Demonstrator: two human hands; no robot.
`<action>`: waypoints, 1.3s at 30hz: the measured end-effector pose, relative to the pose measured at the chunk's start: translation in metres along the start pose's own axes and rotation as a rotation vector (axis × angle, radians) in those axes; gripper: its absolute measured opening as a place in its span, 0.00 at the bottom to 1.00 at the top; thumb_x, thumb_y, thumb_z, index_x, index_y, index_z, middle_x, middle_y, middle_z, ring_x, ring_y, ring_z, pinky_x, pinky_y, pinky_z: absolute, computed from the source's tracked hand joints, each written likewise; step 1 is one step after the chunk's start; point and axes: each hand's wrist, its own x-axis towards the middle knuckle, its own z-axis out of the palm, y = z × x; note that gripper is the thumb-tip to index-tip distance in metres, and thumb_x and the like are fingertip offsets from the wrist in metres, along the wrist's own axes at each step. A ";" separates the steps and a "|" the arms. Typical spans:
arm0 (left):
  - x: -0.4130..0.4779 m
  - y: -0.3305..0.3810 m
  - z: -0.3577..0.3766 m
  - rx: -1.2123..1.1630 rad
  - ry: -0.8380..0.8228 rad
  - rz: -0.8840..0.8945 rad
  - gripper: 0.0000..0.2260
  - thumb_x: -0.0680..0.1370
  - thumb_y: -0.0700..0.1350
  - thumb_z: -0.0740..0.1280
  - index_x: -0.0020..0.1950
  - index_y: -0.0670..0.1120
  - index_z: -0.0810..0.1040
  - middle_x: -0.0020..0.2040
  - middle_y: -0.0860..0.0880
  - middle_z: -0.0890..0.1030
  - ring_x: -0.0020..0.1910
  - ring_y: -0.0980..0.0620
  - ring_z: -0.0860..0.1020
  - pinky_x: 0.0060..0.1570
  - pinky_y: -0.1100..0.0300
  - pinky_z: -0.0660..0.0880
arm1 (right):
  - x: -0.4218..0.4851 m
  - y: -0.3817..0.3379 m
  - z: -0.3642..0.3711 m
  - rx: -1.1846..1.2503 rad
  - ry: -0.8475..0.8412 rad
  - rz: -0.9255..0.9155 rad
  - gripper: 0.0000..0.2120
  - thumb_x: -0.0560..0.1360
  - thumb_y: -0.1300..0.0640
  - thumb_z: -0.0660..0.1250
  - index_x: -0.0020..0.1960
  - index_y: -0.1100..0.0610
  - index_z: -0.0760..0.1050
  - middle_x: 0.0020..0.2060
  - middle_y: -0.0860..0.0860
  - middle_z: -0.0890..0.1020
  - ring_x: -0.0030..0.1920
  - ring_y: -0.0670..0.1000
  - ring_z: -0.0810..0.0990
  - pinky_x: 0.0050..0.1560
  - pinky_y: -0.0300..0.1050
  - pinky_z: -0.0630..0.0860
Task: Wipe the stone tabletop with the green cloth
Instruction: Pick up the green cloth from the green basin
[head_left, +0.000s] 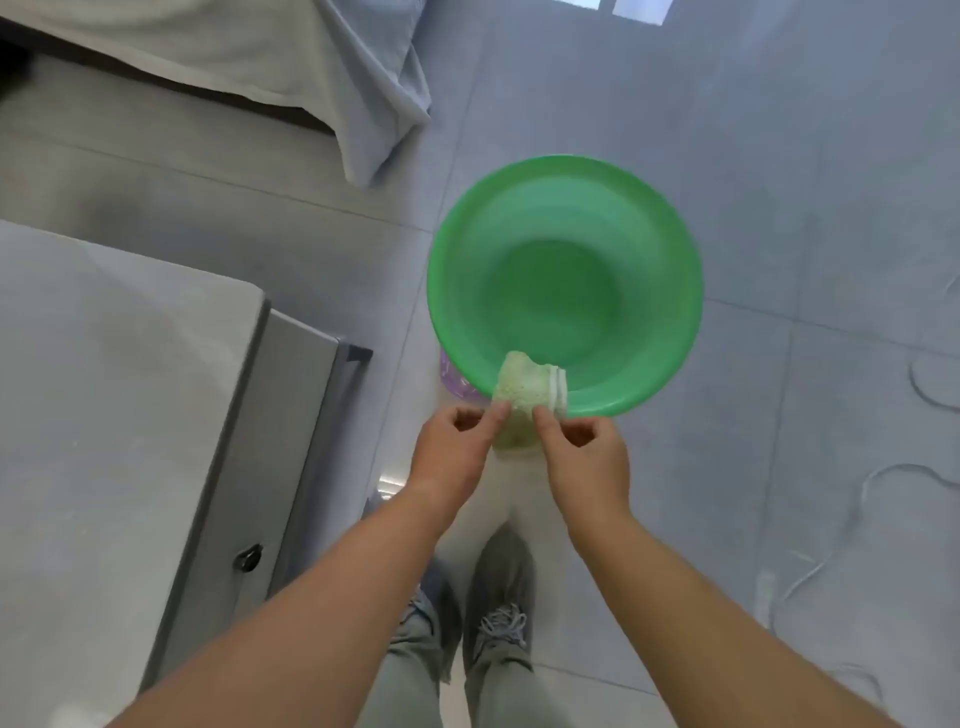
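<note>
We pinch the green cloth (524, 400) with both hands, left hand (457, 447) and right hand (587, 457), each closed on an edge, where it hangs over the green basin's (566, 208) near rim, probably to drain. The stone tabletop (104, 415) waits at left.

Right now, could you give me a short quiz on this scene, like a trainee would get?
1. True or false: the green cloth is draped over the rim of the green basin.
2. Which hands pinch the cloth? A) left hand only B) right hand only C) both
3. Fill in: the stone tabletop lies to the person's ____.

Key: 1 true; 2 C; 3 left. The fingers of both hands grip the cloth's near edge, and the cloth is not yet on the tabletop.
</note>
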 end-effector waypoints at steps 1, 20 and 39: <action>0.003 -0.001 0.004 -0.040 -0.013 -0.037 0.18 0.74 0.60 0.72 0.53 0.47 0.80 0.50 0.51 0.84 0.52 0.52 0.81 0.56 0.53 0.78 | 0.001 -0.001 0.004 0.054 0.033 0.033 0.18 0.70 0.39 0.74 0.45 0.53 0.76 0.41 0.47 0.82 0.40 0.45 0.80 0.38 0.41 0.73; -0.035 0.058 -0.062 -0.775 -0.162 -0.045 0.15 0.78 0.48 0.70 0.61 0.41 0.80 0.56 0.36 0.83 0.55 0.34 0.82 0.56 0.36 0.78 | -0.055 -0.089 0.018 0.204 -0.410 -0.174 0.10 0.75 0.60 0.72 0.54 0.52 0.77 0.45 0.50 0.85 0.46 0.53 0.85 0.44 0.43 0.82; -0.106 0.029 -0.381 -1.158 0.160 0.122 0.14 0.83 0.48 0.58 0.67 0.54 0.77 0.63 0.45 0.82 0.62 0.43 0.80 0.54 0.48 0.79 | -0.221 -0.215 0.302 -0.784 -0.943 -0.999 0.30 0.72 0.36 0.62 0.72 0.37 0.61 0.76 0.38 0.53 0.73 0.49 0.62 0.69 0.50 0.69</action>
